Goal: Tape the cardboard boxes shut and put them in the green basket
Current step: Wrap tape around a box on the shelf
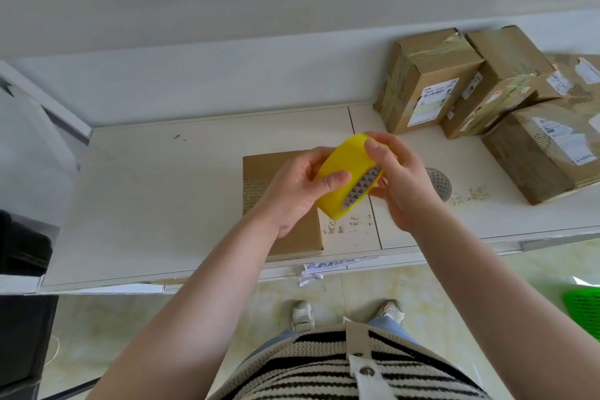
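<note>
While both hands hold the yellow tape roll [349,177] above the table [162,188], the likeliest trouble is the loose end. The left hand [302,187] has its grip clamped on the roll, thumb across the outer face and fingers curled behind. The right hand [394,172] pinches the upper rim, thumb on top and fingers tucked under the patterned core. If the end has stuck back flat, a nail may lift only a sliver and the strip could split lengthwise. I cannot tell whether any end is lifted yet.

Just below the hands, at the frame's centre, lies the flat cardboard box [282,201], partly covered by the left wrist; its seam and flaps are hidden, so whether it is closed is unclear. It is unweighted and may slide when tape is pressed on.

Toward the upper right stands a cluster of cardboard boxes [480,84], several carrying old tape and labels; the farthest is cut off by the frame edge and blurred. The green basket [582,305] shows only as a corner at the lower right, on the floor, well apart from the boxes.
</note>
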Demonstrator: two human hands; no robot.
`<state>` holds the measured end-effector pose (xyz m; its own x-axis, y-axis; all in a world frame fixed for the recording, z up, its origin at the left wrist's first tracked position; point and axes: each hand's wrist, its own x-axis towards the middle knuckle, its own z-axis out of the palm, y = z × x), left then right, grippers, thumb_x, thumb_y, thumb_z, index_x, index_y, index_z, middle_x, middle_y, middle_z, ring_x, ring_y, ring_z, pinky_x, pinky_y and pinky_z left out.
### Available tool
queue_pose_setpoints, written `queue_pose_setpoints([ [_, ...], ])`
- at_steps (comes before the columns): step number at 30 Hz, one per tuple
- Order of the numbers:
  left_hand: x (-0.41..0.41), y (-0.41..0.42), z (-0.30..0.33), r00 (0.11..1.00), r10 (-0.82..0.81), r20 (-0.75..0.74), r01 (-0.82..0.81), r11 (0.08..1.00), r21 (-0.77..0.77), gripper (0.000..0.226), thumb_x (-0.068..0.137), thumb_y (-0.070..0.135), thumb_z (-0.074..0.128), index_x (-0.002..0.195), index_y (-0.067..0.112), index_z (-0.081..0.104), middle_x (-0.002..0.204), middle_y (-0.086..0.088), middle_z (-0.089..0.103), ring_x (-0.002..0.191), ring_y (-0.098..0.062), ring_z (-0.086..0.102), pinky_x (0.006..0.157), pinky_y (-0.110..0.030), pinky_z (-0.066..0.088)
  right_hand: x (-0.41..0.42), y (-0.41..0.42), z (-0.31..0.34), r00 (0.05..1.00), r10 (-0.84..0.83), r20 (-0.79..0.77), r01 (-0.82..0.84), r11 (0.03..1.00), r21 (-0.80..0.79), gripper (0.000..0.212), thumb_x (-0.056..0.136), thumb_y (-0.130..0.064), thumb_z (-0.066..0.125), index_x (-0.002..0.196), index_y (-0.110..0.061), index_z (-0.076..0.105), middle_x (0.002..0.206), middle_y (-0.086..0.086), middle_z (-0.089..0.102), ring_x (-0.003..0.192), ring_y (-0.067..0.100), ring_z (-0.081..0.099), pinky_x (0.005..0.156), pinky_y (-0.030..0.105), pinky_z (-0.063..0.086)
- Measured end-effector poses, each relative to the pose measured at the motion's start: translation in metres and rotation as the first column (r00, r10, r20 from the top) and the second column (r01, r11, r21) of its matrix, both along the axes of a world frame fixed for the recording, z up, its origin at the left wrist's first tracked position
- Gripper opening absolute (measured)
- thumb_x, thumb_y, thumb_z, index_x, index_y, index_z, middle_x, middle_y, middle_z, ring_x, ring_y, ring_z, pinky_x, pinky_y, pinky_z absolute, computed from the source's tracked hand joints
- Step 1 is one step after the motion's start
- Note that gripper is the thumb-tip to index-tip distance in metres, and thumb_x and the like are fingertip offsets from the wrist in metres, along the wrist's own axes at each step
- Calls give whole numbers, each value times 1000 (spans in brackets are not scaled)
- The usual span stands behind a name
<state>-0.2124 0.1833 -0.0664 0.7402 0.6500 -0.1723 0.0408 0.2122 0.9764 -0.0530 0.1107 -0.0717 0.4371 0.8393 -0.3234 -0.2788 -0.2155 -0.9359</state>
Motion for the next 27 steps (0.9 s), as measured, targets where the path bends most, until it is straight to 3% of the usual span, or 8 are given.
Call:
queue_pose_setpoints([
  [4,0,6,-1,1000,8,-25,-8,1000,-8,25,88,35,64,111,27,66,101,4,71,96,-12,66,79,-22,52,-8,0,1,992,-103,-70,101,994,-34,65,70,-55,72,122,-20,57,114,11,59,101,30,64,74,40,60],
  [9,-4,7,-7,992,-75,100,85,991,-101,43,90,15,59,133,11,55,121,-9,65,114,-24,61,96,-34,49,-8,-1,1,988,-138,-71,136,990,-29,58,74,-55,69,119,-21,58,112,9,61,103,29,63,74,39,59],
  [13,-10,9,-5,981,-129,148,146,983,-114,54,87,4,54,140,2,45,128,-14,59,119,-27,56,101,-36,46,-8,-2,-1,990,-128,-55,127,992,-10,56,75,-53,70,119,-21,58,111,7,61,103,27,63,72,36,59],
  [15,-10,9,-2,989,-103,105,114,988,-102,52,85,9,52,137,5,50,123,-15,61,114,-27,57,98,-39,44,-10,-2,-2,991,-130,-32,131,991,24,58,73,-50,70,121,-21,56,110,5,60,102,26,62,73,34,58],
  [19,1,1,5,997,14,-70,-12,1000,24,39,78,47,68,107,20,65,99,-12,69,93,-22,65,87,-44,51,-13,-2,-3,977,-94,191,60,982,179,59,66,-47,76,115,-26,53,109,2,57,93,15,60,73,26,53],
  [22,3,1,3,999,40,-38,-38,998,48,25,81,35,70,100,19,66,93,-15,66,89,-25,63,84,-47,49,-12,-1,-2,974,-63,219,6,968,252,52,67,-40,77,112,-29,53,103,-4,55,84,7,58,69,21,50],
  [24,-2,4,0,1000,-15,11,15,1000,2,25,84,25,67,109,21,66,103,-9,68,98,-24,63,93,-43,48,-9,0,-3,977,-56,206,3,968,251,53,67,-40,78,112,-28,53,104,-2,55,86,9,58,71,24,50],
  [27,-9,10,-4,993,-106,52,108,993,-40,48,86,13,64,134,12,56,128,-14,63,120,-31,58,107,-43,43,-5,-1,-5,992,-63,109,40,979,200,53,66,-41,76,113,-26,55,106,1,57,93,19,57,78,37,50],
])
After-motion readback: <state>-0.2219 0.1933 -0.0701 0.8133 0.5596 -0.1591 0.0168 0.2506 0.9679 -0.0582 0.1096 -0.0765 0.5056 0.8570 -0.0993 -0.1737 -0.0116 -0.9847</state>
